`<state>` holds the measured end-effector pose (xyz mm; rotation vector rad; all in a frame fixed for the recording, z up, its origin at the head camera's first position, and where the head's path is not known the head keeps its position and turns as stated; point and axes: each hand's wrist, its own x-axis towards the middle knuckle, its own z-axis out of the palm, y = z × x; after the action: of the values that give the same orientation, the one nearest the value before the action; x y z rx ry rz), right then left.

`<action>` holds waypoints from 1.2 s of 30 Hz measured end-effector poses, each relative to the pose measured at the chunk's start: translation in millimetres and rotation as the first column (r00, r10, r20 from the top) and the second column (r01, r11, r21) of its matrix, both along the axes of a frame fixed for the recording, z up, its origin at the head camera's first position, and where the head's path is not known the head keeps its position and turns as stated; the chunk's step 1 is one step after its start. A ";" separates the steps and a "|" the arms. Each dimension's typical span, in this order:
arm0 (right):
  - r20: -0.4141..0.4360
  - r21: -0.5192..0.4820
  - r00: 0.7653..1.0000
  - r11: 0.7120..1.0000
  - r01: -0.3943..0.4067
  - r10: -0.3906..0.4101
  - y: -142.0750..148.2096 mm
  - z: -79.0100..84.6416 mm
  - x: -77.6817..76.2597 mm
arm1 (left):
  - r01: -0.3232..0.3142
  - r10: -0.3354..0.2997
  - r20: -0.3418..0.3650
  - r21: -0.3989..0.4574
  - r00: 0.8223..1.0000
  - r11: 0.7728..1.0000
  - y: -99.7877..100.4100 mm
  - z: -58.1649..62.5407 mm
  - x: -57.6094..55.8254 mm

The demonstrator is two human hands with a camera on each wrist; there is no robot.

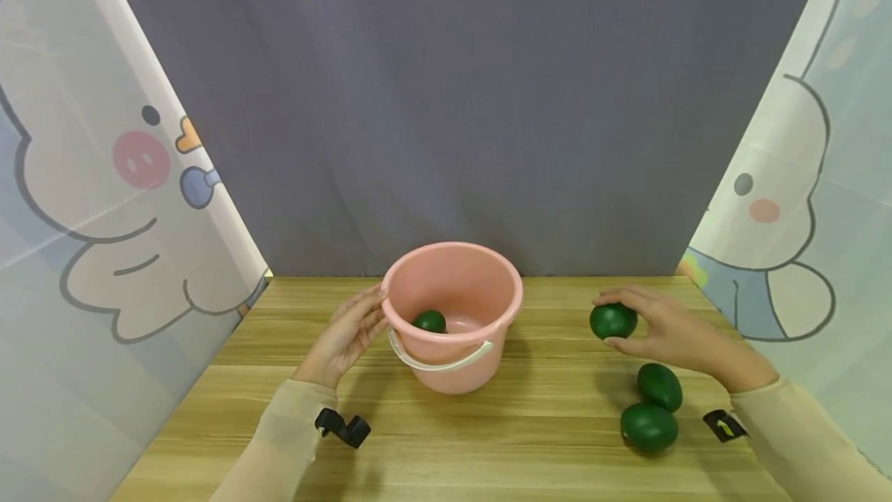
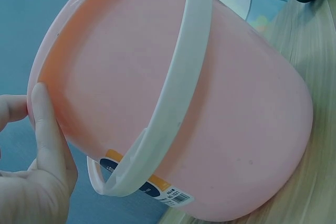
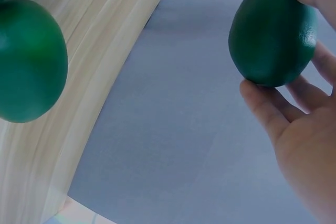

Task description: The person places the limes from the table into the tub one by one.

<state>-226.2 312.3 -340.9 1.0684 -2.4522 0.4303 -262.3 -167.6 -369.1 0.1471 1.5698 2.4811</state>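
Observation:
A pink bucket [image 1: 453, 366] with a white handle [image 1: 446, 367] stands upright on the table, its mouth tipped toward my view. My left hand [image 1: 346, 335] holds its rim at the left side, with fingertips on the edge. Inside the bucket lies one smooth, dark green, egg-shaped avocado [image 1: 430, 321]. Off to the right, my right hand [image 1: 662, 328] grips another avocado [image 3: 270, 35] between thumb and fingers, above the table. Nearer to me, below that hand, two more avocados [image 1: 659, 386] [image 1: 649, 427] lie touching each other.
The wooden table [image 1: 550, 440] ends at a grey cloth backdrop [image 1: 453, 99] behind the bucket. Cartoon-printed curtains [image 1: 70, 177] flank it on both sides. A label [image 2: 168, 195] shows on the bucket's outside. Each wrist carries a small black mount [image 1: 341, 426].

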 end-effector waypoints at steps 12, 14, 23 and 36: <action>-0.053 -0.041 0.998 0.999 -0.033 0.031 -5.9 3.2 -3.5 | 0.005 -0.005 -0.006 -0.020 1.000 1.000 -0.5 -0.6 -0.6; -0.058 -0.041 0.998 0.999 -0.032 0.029 -7.3 4.1 -3.8 | 0.009 -0.009 -0.008 -0.017 1.000 1.000 -0.6 -0.3 -0.6; -0.067 -0.051 0.997 0.998 -0.039 0.035 -16.6 7.7 -3.3 | 0.003 -0.003 -0.013 -0.021 1.000 1.000 -0.7 -1.2 -0.4; -0.092 -0.068 0.995 0.997 -0.031 0.025 -33.4 9.4 -10.0 | -0.002 0.002 -0.006 -0.011 1.000 1.000 0.2 -3.3 -2.8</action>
<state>-236.2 278.9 -331.5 1.0714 -2.3279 0.4616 -265.1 -167.4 -372.3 0.1514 1.5869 2.4757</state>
